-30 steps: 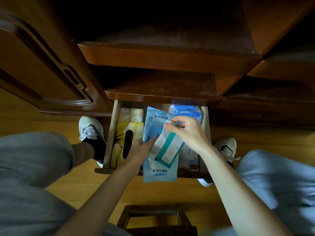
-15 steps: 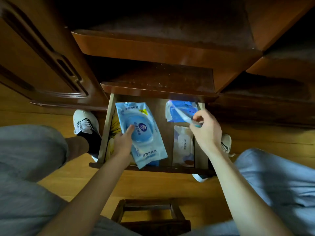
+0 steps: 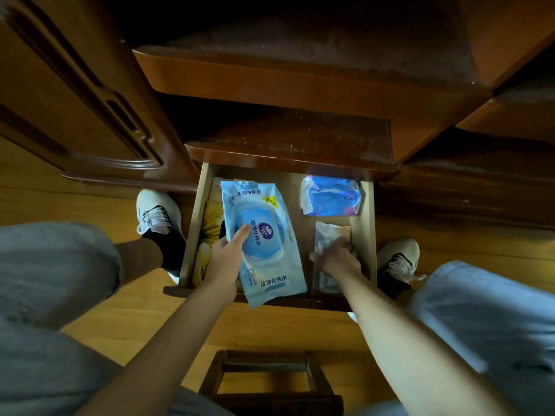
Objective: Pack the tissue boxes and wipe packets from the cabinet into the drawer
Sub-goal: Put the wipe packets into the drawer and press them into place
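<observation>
Over the drawer (image 3: 372, 235), the left hand (image 3: 225, 262) holds a blue wipe packet (image 3: 261, 238).

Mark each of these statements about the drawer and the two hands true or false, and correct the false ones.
1. The left hand holds the large light-blue wipe packet. True.
2. The wooden drawer is pushed shut. False: it is pulled out and open, with packets lying in it.
3. The right hand reaches down onto the small pale packet at the drawer's right side. True.
4. The blue and white tissue pack lies at the back right of the drawer. True.
5. The yellow tissue box lies on top of the large wipe packet. False: it lies at the drawer's left side, partly hidden under that packet and the left hand.
</observation>
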`<state>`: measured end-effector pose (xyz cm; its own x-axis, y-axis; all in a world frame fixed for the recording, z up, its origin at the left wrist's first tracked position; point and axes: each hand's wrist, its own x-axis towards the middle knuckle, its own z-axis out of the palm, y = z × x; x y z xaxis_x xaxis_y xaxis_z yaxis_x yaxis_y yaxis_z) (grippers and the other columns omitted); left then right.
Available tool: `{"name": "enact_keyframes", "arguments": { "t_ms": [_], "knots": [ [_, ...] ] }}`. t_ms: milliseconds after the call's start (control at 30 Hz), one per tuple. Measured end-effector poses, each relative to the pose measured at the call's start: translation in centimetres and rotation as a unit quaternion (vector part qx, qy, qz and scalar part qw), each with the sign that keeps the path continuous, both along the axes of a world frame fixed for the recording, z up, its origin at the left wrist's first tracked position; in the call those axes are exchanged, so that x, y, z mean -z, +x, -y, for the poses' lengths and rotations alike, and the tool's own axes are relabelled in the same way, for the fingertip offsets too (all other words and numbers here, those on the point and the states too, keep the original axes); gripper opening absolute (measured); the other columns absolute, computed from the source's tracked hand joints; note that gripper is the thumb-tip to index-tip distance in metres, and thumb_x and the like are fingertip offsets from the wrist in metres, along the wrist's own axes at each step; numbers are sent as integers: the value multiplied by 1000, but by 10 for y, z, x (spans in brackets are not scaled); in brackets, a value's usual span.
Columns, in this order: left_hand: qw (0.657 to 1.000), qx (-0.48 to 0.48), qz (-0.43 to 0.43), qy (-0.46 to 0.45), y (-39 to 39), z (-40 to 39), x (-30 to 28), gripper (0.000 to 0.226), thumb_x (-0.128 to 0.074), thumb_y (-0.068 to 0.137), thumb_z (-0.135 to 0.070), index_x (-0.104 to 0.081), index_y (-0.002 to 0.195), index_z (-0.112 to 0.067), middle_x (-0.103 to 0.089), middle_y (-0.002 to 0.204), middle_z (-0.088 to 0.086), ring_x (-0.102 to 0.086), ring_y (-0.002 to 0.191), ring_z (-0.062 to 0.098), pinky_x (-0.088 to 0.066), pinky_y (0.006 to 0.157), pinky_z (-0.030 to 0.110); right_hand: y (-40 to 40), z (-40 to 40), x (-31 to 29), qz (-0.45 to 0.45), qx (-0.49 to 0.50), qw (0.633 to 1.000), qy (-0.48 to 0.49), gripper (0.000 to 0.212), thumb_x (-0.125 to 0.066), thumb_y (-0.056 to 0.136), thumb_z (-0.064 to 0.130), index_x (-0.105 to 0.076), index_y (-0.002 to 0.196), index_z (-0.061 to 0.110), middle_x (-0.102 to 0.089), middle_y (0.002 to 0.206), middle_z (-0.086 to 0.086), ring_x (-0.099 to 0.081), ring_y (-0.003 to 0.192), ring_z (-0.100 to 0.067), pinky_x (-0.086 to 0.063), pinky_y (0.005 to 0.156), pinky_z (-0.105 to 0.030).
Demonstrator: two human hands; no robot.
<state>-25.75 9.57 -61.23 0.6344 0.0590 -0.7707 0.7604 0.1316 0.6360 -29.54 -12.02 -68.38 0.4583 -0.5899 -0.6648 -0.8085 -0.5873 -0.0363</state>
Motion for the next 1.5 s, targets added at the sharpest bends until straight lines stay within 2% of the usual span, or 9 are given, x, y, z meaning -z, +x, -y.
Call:
{"name": "enact_keyframes", "arguments": {
  "t_ms": [167, 433, 633, 700, 767, 900, 1000, 1233, 1500],
  "knots": [
    [1000, 2, 17, -3, 4, 3, -2, 20, -73, 90, -36, -67, 95, -18, -78, 72, -10, -76, 62, 11, -55, 45, 25, -7, -13, 20, -19, -90, 991, -95, 92, -68, 91, 40, -14, 153, -2, -30, 152, -28, -42, 135, -44, -48, 102, -48],
    [993, 53, 93, 48, 4, 13, -6, 19, -68, 95, -34, -63, 85, -19, -73, 63, -15, -70, 56, -1, -47, 40, 13, 8, 50, -44, 92, 89, 981, 145, 31, -64, 86, 13, -62, 118, 14, -68, 101, -9, -66, 81, -20, -48, 62, -27],
    [992, 102, 67, 20, -3, 27, -12, 23, -59, 100, -39, -66, 101, -18, -76, 99, 5, -74, 83, 19, -56, 61, 31, 6, 16, -124, 239, 23, 966, 95, 39, -65, 87, 36, -48, 122, 30, -68, 100, 2, -64, 70, -7, -49, 47, -24],
    [989, 135, 57, -26, -12, 39, -19, 29, -54, 101, -44, -70, 107, -20, -77, 102, 7, -75, 86, 19, -59, 68, 35, 1, -24, -129, 266, -45, 952, 148, 64, -55, 91, 60, -28, 144, 38, -65, 125, -4, -71, 97, -18, -62, 75, -42],
    [982, 165, 53, -74, -22, 46, -23, 39, -50, 98, -58, -73, 112, -29, -77, 109, 4, -74, 94, 19, -62, 79, 42, -4, -61, -124, 253, -73, 933, 245, 76, -29, 92, 78, -13, 157, 41, -28, 165, -1, -30, 150, -23, -23, 118, -51],
    [973, 192, 75, -105, -31, 43, -25, 50, -58, 84, -73, -72, 115, -37, -77, 111, -3, -73, 102, 17, -60, 87, 38, -6, -63, -123, 291, 272, 823, 405, 45, -48, 98, 55, -55, 138, 36, -62, 134, 0, -61, 117, -19, -51, 99, -49],
    [974, 190, 94, -86, -27, 44, -23, 32, -64, 94, -48, -67, 120, -28, -79, 103, -6, -75, 94, 13, -61, 72, 28, -18, -39, -119, 310, 142, 857, 387, 48, -55, 102, 25, -48, 145, 46, -55, 131, 15, -58, 106, 2, -54, 75, -21],
    [965, 245, 8, -90, -34, 60, -8, 18, -63, 98, -33, -71, 108, -22, -80, 92, -4, -77, 82, 12, -61, 67, 32, -41, 14, -122, 179, 63, 935, 298, 52, -67, 75, 73, -46, 118, 54, -64, 118, 12, -65, 102, -12, -57, 87, -40],
    [957, 259, -101, -87, -52, 87, 15, 35, -68, 95, -40, -68, 115, -11, -80, 100, 10, -77, 91, 26, -62, 80, 39, -68, 17, -102, 169, 47, 960, 219, 22, -67, 93, 35, -64, 114, 27, -72, 104, 2, -71, 92, -20, -61, 84, -44]
  ]
}}
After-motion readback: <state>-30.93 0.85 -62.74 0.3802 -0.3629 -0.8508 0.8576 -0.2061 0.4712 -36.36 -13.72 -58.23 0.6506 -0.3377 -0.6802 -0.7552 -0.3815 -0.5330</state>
